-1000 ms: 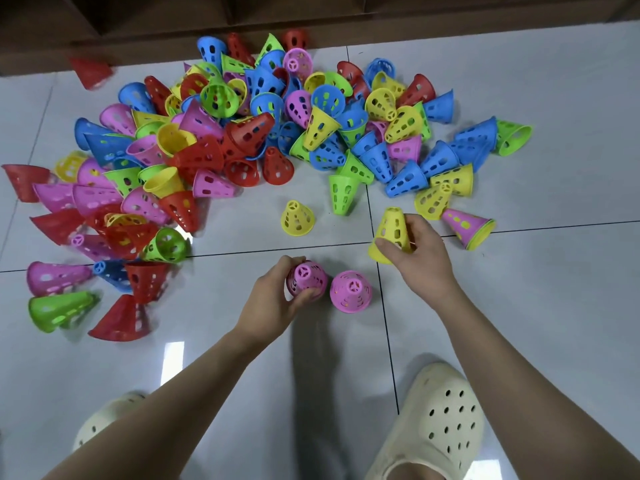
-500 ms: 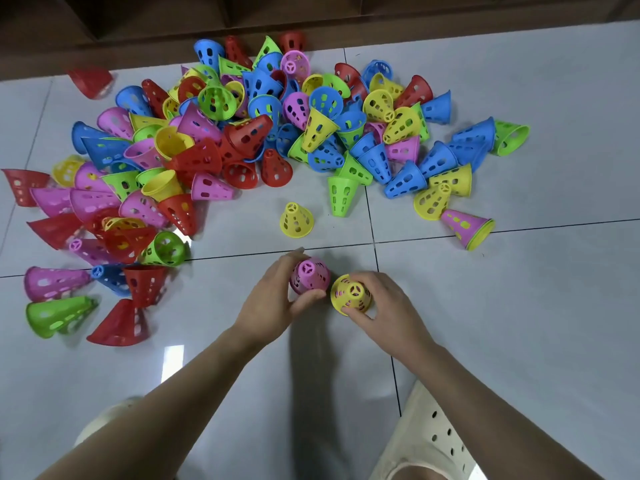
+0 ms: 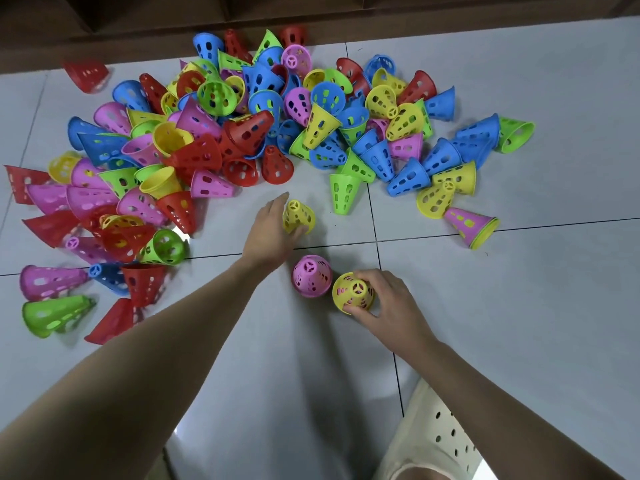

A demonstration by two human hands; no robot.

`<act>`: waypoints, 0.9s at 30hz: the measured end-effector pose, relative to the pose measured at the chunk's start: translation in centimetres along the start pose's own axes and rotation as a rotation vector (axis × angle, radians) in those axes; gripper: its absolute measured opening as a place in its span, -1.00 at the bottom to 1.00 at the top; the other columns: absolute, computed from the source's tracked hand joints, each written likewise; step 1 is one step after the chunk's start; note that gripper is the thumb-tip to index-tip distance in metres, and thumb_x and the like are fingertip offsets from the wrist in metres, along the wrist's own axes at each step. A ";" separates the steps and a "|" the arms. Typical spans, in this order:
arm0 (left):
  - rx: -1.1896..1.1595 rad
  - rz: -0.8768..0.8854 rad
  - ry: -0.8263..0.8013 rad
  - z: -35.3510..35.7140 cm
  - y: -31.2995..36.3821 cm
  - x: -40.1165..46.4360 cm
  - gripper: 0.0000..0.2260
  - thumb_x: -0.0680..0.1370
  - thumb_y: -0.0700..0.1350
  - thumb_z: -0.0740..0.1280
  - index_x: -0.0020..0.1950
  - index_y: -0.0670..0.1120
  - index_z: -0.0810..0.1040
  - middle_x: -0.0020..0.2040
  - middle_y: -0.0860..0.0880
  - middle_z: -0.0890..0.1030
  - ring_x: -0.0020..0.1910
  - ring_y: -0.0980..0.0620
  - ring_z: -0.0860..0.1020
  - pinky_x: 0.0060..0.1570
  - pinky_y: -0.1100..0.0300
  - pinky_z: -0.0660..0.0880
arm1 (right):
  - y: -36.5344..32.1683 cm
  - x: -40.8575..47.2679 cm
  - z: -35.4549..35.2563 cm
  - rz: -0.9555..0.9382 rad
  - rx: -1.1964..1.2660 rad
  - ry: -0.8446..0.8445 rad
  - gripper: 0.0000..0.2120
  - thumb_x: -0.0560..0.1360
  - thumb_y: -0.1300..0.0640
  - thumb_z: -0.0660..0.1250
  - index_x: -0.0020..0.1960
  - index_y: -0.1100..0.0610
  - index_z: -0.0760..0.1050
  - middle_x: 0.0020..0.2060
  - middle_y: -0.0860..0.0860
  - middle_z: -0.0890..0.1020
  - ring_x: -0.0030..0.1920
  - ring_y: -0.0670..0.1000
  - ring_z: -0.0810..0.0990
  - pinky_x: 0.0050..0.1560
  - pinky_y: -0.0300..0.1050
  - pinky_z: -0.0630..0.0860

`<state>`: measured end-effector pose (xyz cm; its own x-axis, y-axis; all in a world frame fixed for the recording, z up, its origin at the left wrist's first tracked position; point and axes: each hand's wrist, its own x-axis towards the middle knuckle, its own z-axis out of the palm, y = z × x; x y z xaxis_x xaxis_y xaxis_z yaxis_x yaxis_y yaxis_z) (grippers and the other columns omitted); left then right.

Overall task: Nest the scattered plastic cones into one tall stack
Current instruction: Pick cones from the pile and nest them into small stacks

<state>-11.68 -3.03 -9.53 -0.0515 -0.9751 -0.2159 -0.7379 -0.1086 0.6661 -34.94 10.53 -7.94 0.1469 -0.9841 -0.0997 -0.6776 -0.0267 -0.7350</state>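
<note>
The left hand [image 3: 268, 226] reaches to a lone yellow perforated plastic cone [image 3: 298, 217] on the grey floor tiles [image 3: 519, 306], fingers curled round its side. The right hand [image 3: 388, 303] grips a second yellow perforated cone [image 3: 353, 292] standing upright just beside an upright pink perforated cone [image 3: 311, 276]. The heap of mixed coloured cones [image 3: 242, 133] lies beyond.

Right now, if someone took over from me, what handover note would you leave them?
Left hand: grip closing round a lone yellow cone standing on the floor.
Right hand: holding the yellow-topped stack, a pink cone visible through its holes.
Pink cone: upright beside that stack, free of both hands.
Done: only a short stack started.
Left: nest the pink cone, the lone yellow one, then the big mixed pile beyond, into one stack.
</note>
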 end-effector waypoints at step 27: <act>-0.095 0.252 0.094 -1.0 3.1 -12.3 -0.70 0.66 0.03 0.25 0.34 -0.07 0.39 0.19 0.08 0.49 0.16 0.03 0.50 0.20 0.16 0.43 | 0.2 -0.4 0.6 -0.078 -0.033 0.043 -0.53 0.43 0.06 0.52 0.29 0.09 0.49 0.16 -0.01 0.58 0.16 -0.07 0.45 0.20 -0.15 0.39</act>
<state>-12.64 8.45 -4.08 -0.1596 -0.9868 0.0287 -0.6432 0.1260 0.7552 -34.70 11.05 -8.49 0.1691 -0.9855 -0.0138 -0.6887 -0.1081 -0.7169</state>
